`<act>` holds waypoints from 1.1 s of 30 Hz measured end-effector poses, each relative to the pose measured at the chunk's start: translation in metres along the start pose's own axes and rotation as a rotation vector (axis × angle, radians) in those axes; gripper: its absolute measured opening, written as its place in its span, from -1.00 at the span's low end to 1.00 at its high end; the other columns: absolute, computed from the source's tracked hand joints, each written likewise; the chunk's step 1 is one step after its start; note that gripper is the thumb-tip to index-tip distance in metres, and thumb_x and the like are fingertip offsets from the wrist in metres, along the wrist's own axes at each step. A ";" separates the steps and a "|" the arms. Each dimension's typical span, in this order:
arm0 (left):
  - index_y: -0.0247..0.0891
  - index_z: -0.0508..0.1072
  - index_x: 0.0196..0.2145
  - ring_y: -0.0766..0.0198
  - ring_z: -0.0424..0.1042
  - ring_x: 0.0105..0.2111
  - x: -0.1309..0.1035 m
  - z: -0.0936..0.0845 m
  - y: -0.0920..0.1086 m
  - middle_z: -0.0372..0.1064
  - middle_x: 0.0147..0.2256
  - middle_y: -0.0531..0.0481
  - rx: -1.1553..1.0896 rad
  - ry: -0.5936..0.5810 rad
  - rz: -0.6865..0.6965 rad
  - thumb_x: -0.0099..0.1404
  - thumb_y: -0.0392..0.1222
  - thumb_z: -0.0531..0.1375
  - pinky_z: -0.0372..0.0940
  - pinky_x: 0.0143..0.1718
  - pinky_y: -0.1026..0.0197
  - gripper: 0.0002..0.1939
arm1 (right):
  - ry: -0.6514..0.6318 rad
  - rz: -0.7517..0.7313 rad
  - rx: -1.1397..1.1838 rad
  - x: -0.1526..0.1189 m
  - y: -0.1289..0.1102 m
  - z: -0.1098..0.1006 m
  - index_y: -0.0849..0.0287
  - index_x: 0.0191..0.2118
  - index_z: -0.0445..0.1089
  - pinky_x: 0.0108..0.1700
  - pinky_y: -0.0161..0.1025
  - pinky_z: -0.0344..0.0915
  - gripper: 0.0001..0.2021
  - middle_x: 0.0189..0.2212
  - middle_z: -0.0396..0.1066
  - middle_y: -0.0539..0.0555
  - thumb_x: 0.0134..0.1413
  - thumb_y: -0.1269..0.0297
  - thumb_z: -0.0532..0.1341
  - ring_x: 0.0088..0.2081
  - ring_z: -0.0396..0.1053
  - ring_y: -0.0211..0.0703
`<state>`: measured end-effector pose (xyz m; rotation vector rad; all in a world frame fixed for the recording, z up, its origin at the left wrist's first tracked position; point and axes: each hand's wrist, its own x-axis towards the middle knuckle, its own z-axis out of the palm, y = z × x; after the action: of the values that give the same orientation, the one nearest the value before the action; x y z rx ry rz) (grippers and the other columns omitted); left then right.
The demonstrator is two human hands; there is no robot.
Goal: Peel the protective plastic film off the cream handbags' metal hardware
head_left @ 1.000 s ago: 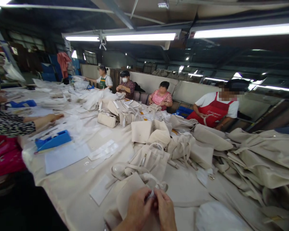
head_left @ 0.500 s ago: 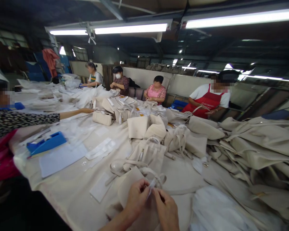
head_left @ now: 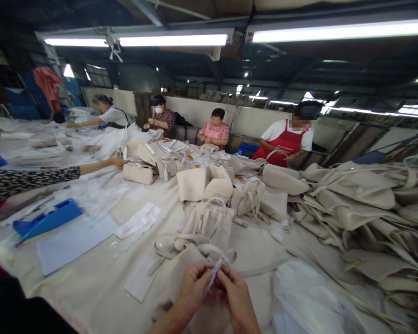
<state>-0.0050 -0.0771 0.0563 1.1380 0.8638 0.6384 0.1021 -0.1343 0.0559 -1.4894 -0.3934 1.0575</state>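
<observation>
At the near edge of the long table, seen from the head camera, the left hand and right hand both pinch a thin clear strip above a cream bag; best handled taut, with fingertips close together.

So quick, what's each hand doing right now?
Left hand: closed, fingers pinching a thin white strip.
Right hand: closed, pinching the same strip from the other side.
</observation>
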 end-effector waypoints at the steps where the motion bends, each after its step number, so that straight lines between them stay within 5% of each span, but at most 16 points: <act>1: -0.24 0.54 -0.36 0.24 0.27 -0.52 0.000 0.000 0.000 0.39 -0.52 0.00 0.037 0.016 0.029 0.09 -0.01 0.21 0.19 -0.49 0.23 -0.73 | 0.036 -0.049 -0.082 0.001 0.001 -0.001 0.15 -0.46 0.56 -0.44 -0.25 0.27 -0.57 -0.55 0.49 0.05 -0.38 -0.13 0.40 -0.46 0.39 -0.07; 5: -0.22 0.56 -0.38 0.21 0.29 -0.47 -0.004 -0.001 0.004 0.40 -0.51 -0.01 0.227 0.056 0.173 0.17 -0.06 0.18 0.19 -0.38 0.22 -0.78 | 0.047 -0.206 -0.308 0.001 0.002 -0.006 0.13 -0.51 0.56 -0.24 -0.18 0.31 -0.57 -0.49 0.55 0.10 -0.19 -0.19 0.28 -0.35 0.44 0.04; 9: -0.19 0.53 -0.42 0.20 0.29 -0.45 -0.005 -0.003 0.004 0.40 -0.51 -0.01 0.288 0.040 0.215 0.19 -0.07 0.18 0.18 -0.35 0.21 -0.81 | 0.050 -0.171 -0.262 -0.002 -0.001 -0.004 0.13 -0.47 0.60 -0.18 -0.12 0.32 -0.54 -0.44 0.58 0.14 -0.25 -0.21 0.30 -0.29 0.46 0.11; 14: -0.21 0.45 -0.43 0.26 0.28 -0.52 0.002 -0.004 -0.001 0.38 -0.51 0.01 0.107 -0.060 0.085 0.15 0.06 0.21 0.17 -0.47 0.24 -0.73 | -0.037 0.041 0.130 -0.006 -0.005 0.007 0.17 -0.45 0.56 -0.32 -0.23 0.33 -0.58 -0.50 0.54 0.08 -0.33 -0.12 0.39 -0.37 0.44 -0.05; 18: -0.22 0.36 -0.48 0.32 0.26 -0.59 0.003 0.001 0.002 0.33 -0.57 0.08 -0.045 -0.088 -0.074 0.02 0.06 0.30 0.20 -0.53 0.26 -0.69 | -0.084 0.027 0.342 -0.001 -0.004 0.014 0.17 -0.46 0.47 -0.47 -0.33 0.24 -0.63 -0.56 0.42 -0.01 -0.34 -0.02 0.43 -0.50 0.34 -0.22; 23: -0.26 0.47 -0.37 0.31 0.34 -0.52 0.004 0.007 0.008 0.42 -0.52 0.07 -0.128 -0.115 -0.163 0.00 0.10 0.34 0.25 -0.44 0.27 -0.62 | -0.010 0.003 0.307 0.012 0.002 0.023 0.14 -0.45 0.36 -0.67 -0.40 -0.03 -0.54 -0.70 0.16 -0.18 -0.39 -0.14 0.38 -0.69 0.02 -0.39; 27: -0.27 0.51 -0.31 0.23 0.45 -0.45 0.018 0.005 0.001 0.52 -0.44 0.02 -0.076 -0.057 -0.191 -0.05 0.12 0.36 0.30 -0.38 0.25 -0.56 | 0.082 -0.050 0.191 0.020 0.003 0.027 0.14 -0.54 0.33 -0.63 -0.39 0.06 -0.59 -0.71 0.16 -0.15 -0.28 -0.15 0.29 -0.67 0.08 -0.37; 30: -0.28 0.50 -0.31 0.20 0.48 -0.46 0.028 0.002 -0.005 0.53 -0.45 0.00 -0.035 -0.009 -0.241 -0.11 0.12 0.39 0.28 -0.47 0.28 -0.51 | 0.133 -0.083 0.020 0.015 -0.001 -0.002 0.16 -0.49 0.45 -0.56 -0.32 0.22 -0.66 -0.65 0.34 -0.06 -0.21 -0.06 0.26 -0.60 0.27 -0.26; 33: -0.29 0.49 -0.34 0.19 0.50 -0.43 0.033 -0.001 -0.007 0.53 -0.45 -0.02 -0.017 0.042 -0.265 -0.18 0.12 0.42 0.29 -0.49 0.31 -0.48 | 0.316 -0.110 -0.208 -0.006 -0.005 -0.086 0.14 -0.30 0.53 -0.33 -0.23 0.35 -0.66 -0.43 0.53 0.04 -0.15 0.01 0.23 -0.35 0.45 -0.08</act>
<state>0.0119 -0.0527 0.0414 0.9764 1.0233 0.4511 0.1680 -0.1900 0.0520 -1.7673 -0.3636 0.6942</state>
